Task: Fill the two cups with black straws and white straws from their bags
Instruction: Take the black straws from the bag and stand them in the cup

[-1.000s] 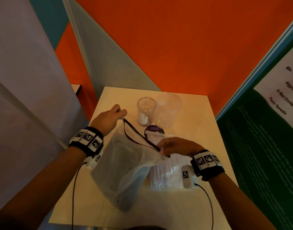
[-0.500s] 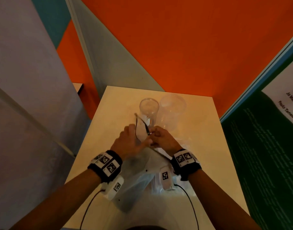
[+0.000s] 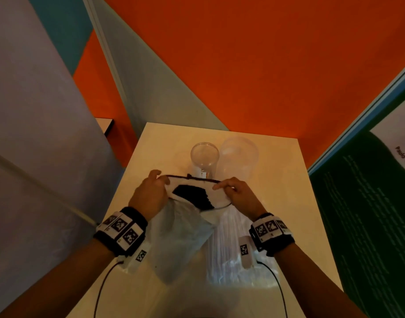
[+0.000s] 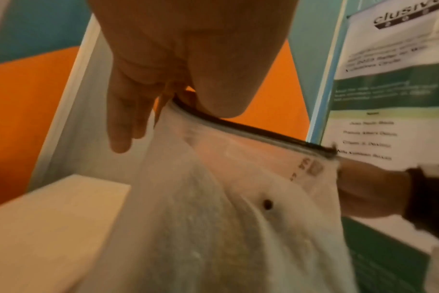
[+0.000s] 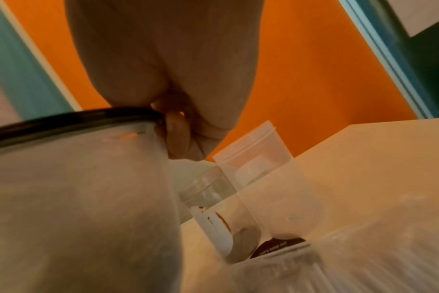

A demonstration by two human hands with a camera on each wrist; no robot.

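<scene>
a pale cream table [image 3: 288, 171] stands in a corner, its far edge close to an orange wall [image 3: 254, 60]. a grey-white panel [image 3: 155, 88] slants down the wall behind the table's far left corner, with a teal strip [image 3: 59, 26] to its left. a large pale lavender partition [image 3: 32, 134] fills the left side of the head view. beyond the table's left corner, the edge of a second small pale surface [image 3: 105, 125] shows. on the right hangs a dark green poster [image 3: 369, 214] with a white patch bearing printed names, too blurred to read in full, framed by a light blue border [image 3: 357, 115].
</scene>
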